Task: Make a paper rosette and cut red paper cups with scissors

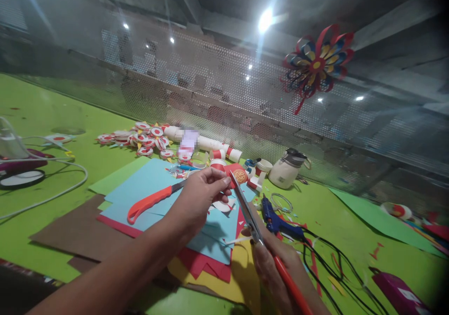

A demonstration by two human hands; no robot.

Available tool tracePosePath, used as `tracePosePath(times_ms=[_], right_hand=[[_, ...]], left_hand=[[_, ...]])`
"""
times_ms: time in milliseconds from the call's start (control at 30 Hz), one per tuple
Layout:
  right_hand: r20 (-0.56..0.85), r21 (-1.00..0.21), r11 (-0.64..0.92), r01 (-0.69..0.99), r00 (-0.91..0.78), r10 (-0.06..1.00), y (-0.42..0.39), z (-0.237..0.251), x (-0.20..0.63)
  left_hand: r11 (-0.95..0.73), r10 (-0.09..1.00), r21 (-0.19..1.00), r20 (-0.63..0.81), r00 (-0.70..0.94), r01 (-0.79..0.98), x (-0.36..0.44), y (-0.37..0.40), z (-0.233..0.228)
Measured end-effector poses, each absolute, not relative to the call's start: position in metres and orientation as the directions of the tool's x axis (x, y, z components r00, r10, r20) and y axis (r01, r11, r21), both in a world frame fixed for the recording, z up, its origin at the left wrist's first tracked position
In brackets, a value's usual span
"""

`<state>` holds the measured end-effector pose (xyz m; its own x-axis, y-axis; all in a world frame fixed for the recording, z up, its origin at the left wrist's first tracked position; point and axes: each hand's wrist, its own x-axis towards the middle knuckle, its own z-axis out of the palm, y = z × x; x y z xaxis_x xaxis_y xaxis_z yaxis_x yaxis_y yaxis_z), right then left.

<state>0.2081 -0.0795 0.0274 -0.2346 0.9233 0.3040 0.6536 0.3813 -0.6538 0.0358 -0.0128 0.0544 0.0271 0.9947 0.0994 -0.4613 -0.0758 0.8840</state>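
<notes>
My left hand (206,191) is closed, its fingertips pinching a piece of red paper (229,169) with a round gold emblem. In my right hand (271,259) is a pair of scissors (247,212) with long metal blades and a red handle. The blades point up and away, their tips against the red paper beside my left fingertips. Below my hands lies a stack of coloured sheets, with light blue paper (140,177) on top. A tool with an orange-red handle (152,204) rests on it, its far end hidden behind my left hand.
A blue glue gun (277,219) with a black cord lies to the right. Several red-and-white paper discs (147,139), a white tube (206,139) and a cream pouch (287,168) stand farther back. A purple object (400,289) sits front right. Mesh (210,90) borders the green table.
</notes>
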Motion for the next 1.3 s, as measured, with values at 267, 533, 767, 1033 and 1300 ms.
tracePosePath(times_ms=[267, 533, 767, 1033, 1300], right_hand=[[0.280, -0.659, 0.360, 0.661, -0.229, 0.932, -0.080, 0.023, 0.210], [0.279, -0.654, 0.361, 0.665, -0.232, 0.932, -0.081, 0.028, 0.206], [0.265, -0.680, 0.346, 0.646, -0.223, 0.938, -0.081, 0.025, 0.209], [0.250, -0.692, 0.330, 0.642, -0.216, 0.944, -0.081, 0.024, 0.210], [0.296, -0.703, 0.383, 0.600, -0.243, 0.924, -0.080, 0.035, 0.209]], left_hand=[[-0.070, 0.994, 0.875, 0.102, 0.040, -0.479, 0.035, -0.012, 0.053], [-0.025, 0.994, 0.841, 0.077, 0.073, -0.540, 0.035, -0.013, 0.055], [0.010, 0.995, 0.829, 0.047, 0.087, -0.559, 0.034, -0.011, 0.053], [-0.008, 0.994, 0.844, 0.067, 0.090, -0.537, 0.033, -0.010, 0.052], [-0.121, 0.988, 0.895, 0.150, 0.035, -0.430, 0.032, -0.007, 0.050]])
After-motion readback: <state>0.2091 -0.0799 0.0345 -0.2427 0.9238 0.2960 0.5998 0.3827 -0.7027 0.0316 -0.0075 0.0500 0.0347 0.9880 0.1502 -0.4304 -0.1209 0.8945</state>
